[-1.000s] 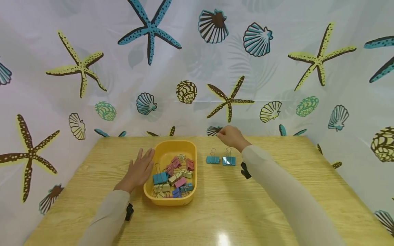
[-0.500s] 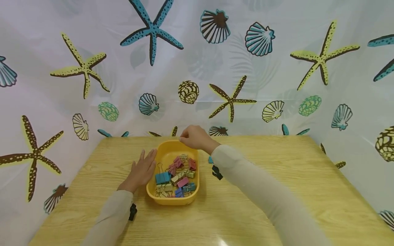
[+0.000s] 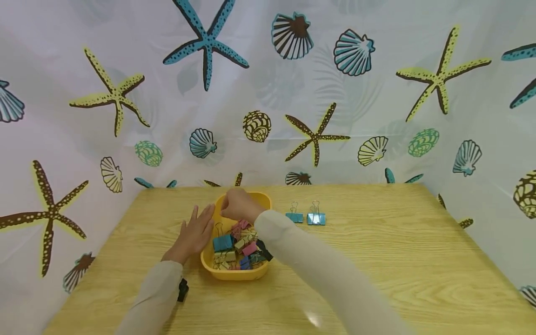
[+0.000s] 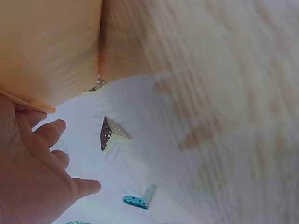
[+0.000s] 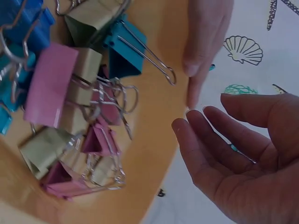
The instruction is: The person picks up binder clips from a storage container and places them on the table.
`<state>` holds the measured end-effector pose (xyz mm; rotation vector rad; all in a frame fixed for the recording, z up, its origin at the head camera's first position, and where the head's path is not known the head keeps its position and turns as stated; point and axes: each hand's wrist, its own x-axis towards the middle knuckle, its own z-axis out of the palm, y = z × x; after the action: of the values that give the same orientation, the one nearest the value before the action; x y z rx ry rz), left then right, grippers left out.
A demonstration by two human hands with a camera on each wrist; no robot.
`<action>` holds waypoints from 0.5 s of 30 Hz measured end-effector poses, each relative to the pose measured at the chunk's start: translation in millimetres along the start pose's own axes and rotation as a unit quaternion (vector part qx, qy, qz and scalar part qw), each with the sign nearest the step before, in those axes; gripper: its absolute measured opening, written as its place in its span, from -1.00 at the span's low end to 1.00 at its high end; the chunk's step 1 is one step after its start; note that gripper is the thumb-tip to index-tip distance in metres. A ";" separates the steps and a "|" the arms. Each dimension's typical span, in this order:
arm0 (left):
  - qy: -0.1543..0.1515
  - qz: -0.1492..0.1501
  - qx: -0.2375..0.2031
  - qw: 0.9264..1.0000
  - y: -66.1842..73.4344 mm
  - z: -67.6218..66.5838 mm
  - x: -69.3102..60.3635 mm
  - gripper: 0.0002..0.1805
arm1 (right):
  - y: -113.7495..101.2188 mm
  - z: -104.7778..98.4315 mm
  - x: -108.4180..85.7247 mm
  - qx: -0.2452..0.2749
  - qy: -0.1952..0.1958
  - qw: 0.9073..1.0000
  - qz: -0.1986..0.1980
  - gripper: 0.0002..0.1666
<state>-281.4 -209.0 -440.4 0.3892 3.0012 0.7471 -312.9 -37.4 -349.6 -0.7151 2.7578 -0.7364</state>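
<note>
A yellow plastic bin point(image 3: 235, 275) on the wooden table holds many binder clips in pink, gold and blue. My left hand point(image 3: 194, 235) rests against its left side, fingers straight along the rim. Over the far part of the bin hovers my right hand point(image 3: 242, 204); in the right wrist view its fingers curve loosely, with nothing between thumb and fingertips. A blue binder clip point(image 5: 126, 51) with its wire handle raised lies nearest the left hand inside the bin. Beside it are a pink binder clip point(image 5: 51, 84) and several gold ones. My right sleeve partly covers the bin's right side.
Two blue binder clips, one point(image 3: 294, 217) left of the other point(image 3: 316, 218), stand side by side to the right of the bin. A white curtain point(image 3: 268, 93) printed with starfish and shells hangs along the table's back and sides.
My right hand has moved left from above the two blue binder clips and down over the bin. Those clips show fully again after the arm briefly covered them. The left hand stays at the bin.
</note>
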 end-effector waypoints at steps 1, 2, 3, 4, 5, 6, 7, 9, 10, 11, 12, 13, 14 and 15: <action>0.000 -0.001 -0.002 1.000 0.0 0.7 0.1 -0.40 | 1.0 3.8 1.2 -0.001 -0.001 1.000 0.001 -0.82; 0.000 0.000 -0.004 1.000 0.0 1.4 0.2 -0.40 | 1.9 7.1 1.8 -0.004 -0.002 1.000 0.000 -0.82; 0.000 -0.002 -0.006 1.000 -0.1 1.9 0.0 -0.40 | 2.6 10.4 2.2 -0.010 -0.003 1.000 0.000 -0.82; 0.000 -0.003 -0.008 1.000 -0.5 2.2 -0.3 -0.41 | 3.1 13.6 2.6 -0.015 -0.003 1.000 -0.002 -0.83; 0.000 -0.004 -0.008 1.000 -0.7 2.2 -0.8 -0.41 | 3.7 16.6 3.2 -0.017 -0.003 1.000 -0.004 -0.83; 0.001 -0.004 -0.006 1.000 -1.1 2.2 -1.0 -0.41 | 4.1 19.2 3.6 -0.015 -0.004 1.000 -0.006 -0.83; 0.002 -0.004 -0.006 1.000 -1.6 2.1 -1.2 -0.42 | 4.5 21.3 4.1 -0.013 -0.004 1.000 -0.007 -0.84; 0.004 -0.005 -0.002 1.000 -1.6 1.9 -1.2 -0.42 | 4.8 23.9 4.9 -0.009 -0.005 1.000 -0.005 -0.86; 0.006 -0.004 -0.002 1.000 -1.3 1.6 -1.0 -0.42 | 5.3 25.0 5.6 -0.004 -0.005 1.000 -0.003 -0.86; 0.006 -0.003 -0.001 1.000 -0.8 1.3 -0.8 -0.42 | 6.0 26.1 6.5 0.000 -0.007 1.000 0.000 -0.86; 0.007 -0.002 -0.002 1.000 0.1 1.0 -0.5 -0.42 | 6.6 26.8 7.2 0.002 -0.009 1.000 0.002 -0.86; 0.008 -0.001 -0.003 1.000 1.2 0.6 -0.1 -0.42 | 7.3 27.3 7.9 0.004 -0.011 1.000 0.003 -0.86; 0.008 -0.001 -0.004 1.000 2.4 0.3 0.3 -0.42 | 8.1 27.8 8.7 0.002 -0.012 1.000 0.005 -0.86; 0.008 -0.002 -0.006 1.000 3.4 -0.1 0.8 -0.42 | 8.7 28.3 9.5 0.006 -0.014 1.000 0.006 -0.86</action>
<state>-281.4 -205.9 -438.7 0.3799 3.0104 0.7706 -316.0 -47.3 -378.9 -0.7016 2.7288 -0.7343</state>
